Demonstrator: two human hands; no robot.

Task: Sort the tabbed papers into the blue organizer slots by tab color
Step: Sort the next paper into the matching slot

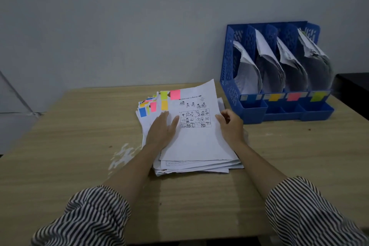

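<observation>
Right grip [229, 124] on pink-tabbed sheet [197, 136]

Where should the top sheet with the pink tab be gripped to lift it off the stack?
Probably by its right edge, from the right, where the right hand already curls round it. The top sheet lies skewed, so that edge overhangs the paper stack. The left hand rests flat near the pink tab.

The table [79, 136] is matt, pale wood grain, scuffed white in one patch. The papers [197, 146] are thin and matt. The organizer [229, 62] is perforated blue plastic. The sleeves [89, 215] are striped cloth.
</observation>
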